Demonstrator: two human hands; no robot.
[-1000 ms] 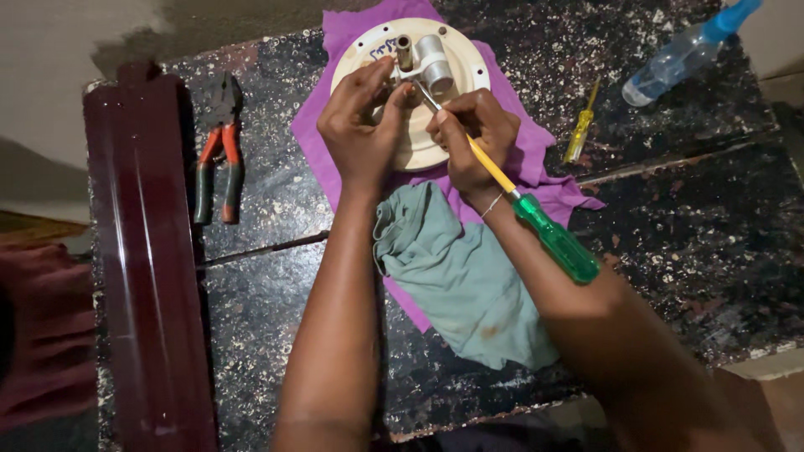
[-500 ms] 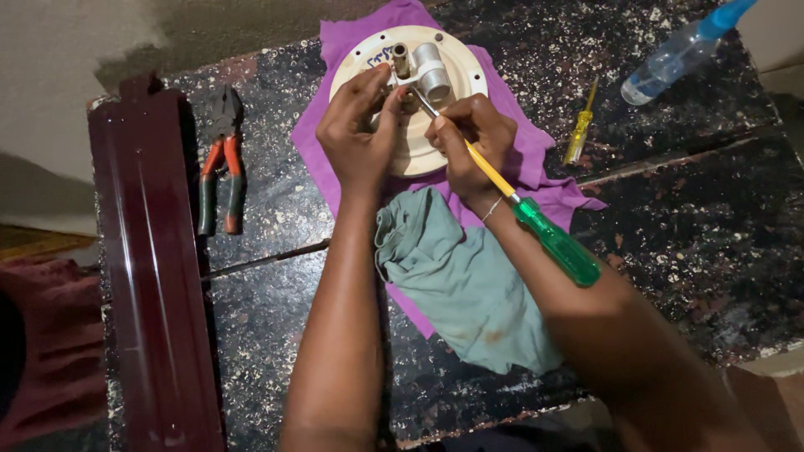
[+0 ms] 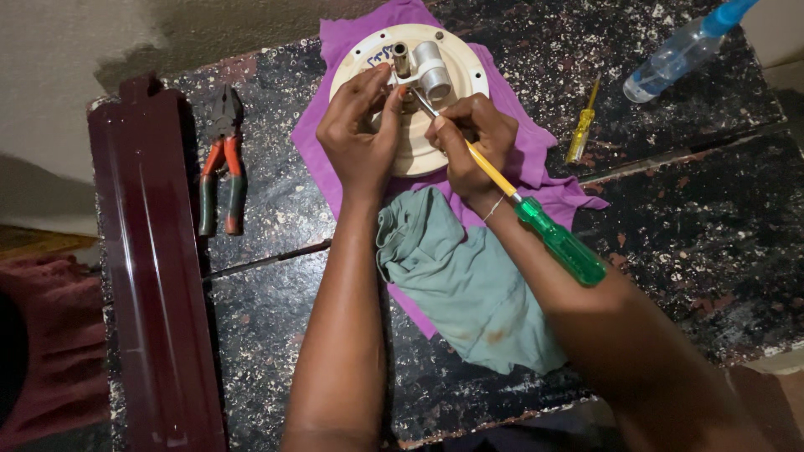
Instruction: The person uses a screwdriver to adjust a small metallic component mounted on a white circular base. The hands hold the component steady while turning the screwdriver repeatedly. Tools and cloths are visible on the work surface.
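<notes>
Both forearms reach up from the bottom edge over the dark, speckled desk (image 3: pixel 687 243), running side by side toward its far half. Between them, near the person, a crumpled grey-green cloth (image 3: pixel 456 280) lies on the desk, its upper part overlapping a purple cloth (image 3: pixel 536 167) spread beneath it. The right hand (image 3: pixel 471 144) is bent at the wrist, its fingers closed in a pinch around the yellow shaft of a screwdriver (image 3: pixel 536 222); the green handle lies back over the right forearm, and the metal tip points up and left into the fitting at the centre of a round cream plate (image 3: pixel 456 71). The left hand (image 3: pixel 358 134) comes in straighter, fingers curled with the fingertips pressing on the plate just left of that fitting, so it is partly closed and touching rather than gripping; whether it pinches any small piece there cannot be told. The plate lies on the purple cloth at the far middle of the desk, with a grey cylinder standing at its centre. To the left of the left forearm lie pliers (image 3: pixel 221 163) with red and green handles, and beyond them a glossy maroon panel (image 3: pixel 151 276) runs along the desk's left edge. To the right, a small yellow screwdriver (image 3: pixel 581 125) lies near the purple cloth, and farthest away a clear spray bottle (image 3: pixel 682 50) with a blue top lies at the far right corner.
</notes>
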